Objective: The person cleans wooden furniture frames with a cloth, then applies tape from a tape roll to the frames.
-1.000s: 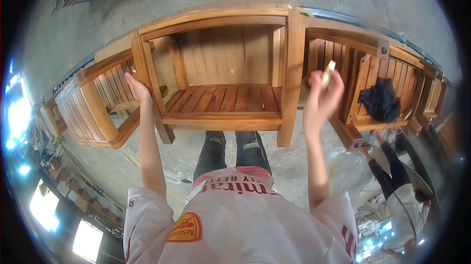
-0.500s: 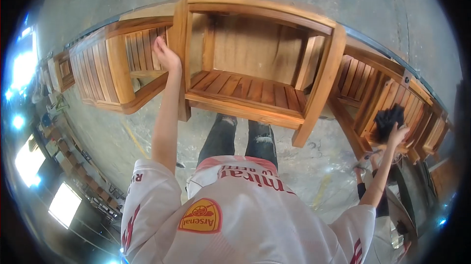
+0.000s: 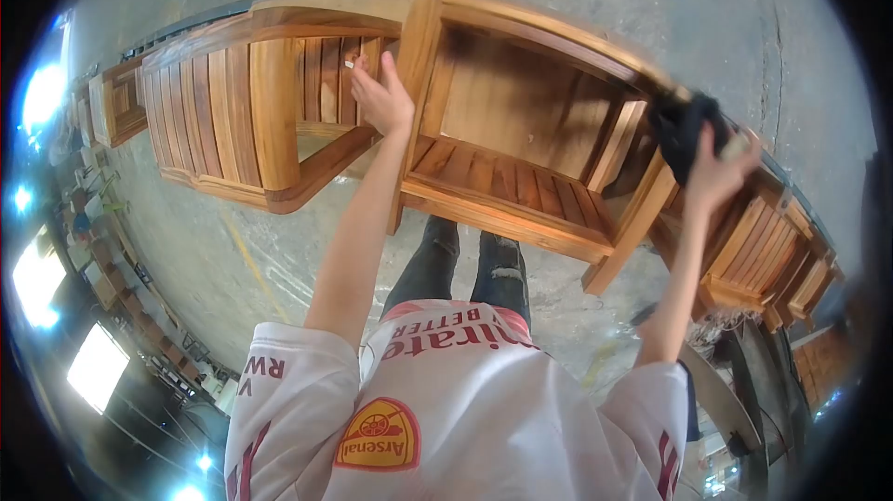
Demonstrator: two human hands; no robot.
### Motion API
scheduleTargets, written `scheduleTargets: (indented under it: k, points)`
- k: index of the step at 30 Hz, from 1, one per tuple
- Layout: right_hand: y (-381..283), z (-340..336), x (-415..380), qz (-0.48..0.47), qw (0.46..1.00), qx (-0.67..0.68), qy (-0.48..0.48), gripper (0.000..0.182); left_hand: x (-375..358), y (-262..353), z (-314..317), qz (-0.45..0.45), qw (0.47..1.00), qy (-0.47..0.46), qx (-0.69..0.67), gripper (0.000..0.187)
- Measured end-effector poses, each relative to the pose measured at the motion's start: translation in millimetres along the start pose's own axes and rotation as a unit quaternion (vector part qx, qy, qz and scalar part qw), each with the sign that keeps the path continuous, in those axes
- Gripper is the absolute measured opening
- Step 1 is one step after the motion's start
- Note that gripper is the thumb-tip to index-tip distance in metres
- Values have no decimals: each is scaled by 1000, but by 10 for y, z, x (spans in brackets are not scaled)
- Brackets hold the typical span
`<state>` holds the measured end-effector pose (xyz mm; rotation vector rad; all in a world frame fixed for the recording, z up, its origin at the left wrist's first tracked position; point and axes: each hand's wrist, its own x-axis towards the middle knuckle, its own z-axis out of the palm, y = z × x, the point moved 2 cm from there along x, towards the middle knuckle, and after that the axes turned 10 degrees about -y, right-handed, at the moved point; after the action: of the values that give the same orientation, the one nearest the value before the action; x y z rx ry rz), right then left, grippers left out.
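On my feed, the right hand (image 3: 721, 171) grips black cloth (image 3: 682, 133) by a wooden frame (image 3: 424, 50), left hand (image 3: 383, 103) spread; likely positioning cloth, next needing steadiness

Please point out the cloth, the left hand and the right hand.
Cloth (image 3: 679, 134), head view: on its dark folds.
Left hand (image 3: 385, 105), head view: middle of the hand.
Right hand (image 3: 716, 177), head view: middle of the hand.
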<state>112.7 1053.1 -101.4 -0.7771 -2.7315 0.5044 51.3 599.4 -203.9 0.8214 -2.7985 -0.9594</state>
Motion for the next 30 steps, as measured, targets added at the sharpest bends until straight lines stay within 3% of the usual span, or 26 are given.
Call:
scheduleTargets:
  k: [3,6,10,17,18,20,27,29,30]
  points:
    - [-95,816,-77,5,988,-117,-98,54,-3,42,-34,-4,1000,-14,-6,55]
    - [-250,926,-148,59,996,-58,-15,53,46,8,-13,1,1000,-15,-26,54]
    - [-485,1099,-320,150,986,-77,-10,55,15,83,-58,-36,998,-42,-27,51]
    - [-1138,1293,-461,96,995,7,14,50,37,25,-34,-33,997,-65,-22,48]
    - [-1273,1325,-525,119,992,46,-18,50,34,25,-31,-35,997,-68,-23,48]
    - [-1591,1456,-661,41,992,112,-29,51,38,19,-26,-32,997,-69,-21,48]
    - [-2711,2076,-1136,4,970,114,-214,50,22,30,-32,-34,997,-70,-11,49]
    - [-2945,2167,-1168,-120,969,141,-162,49,1,22,-43,-35,997,-72,-10,50]
    - [-2952,2175,-1160,-131,970,120,-166,51,21,36,-36,-34,997,-69,-12,50]
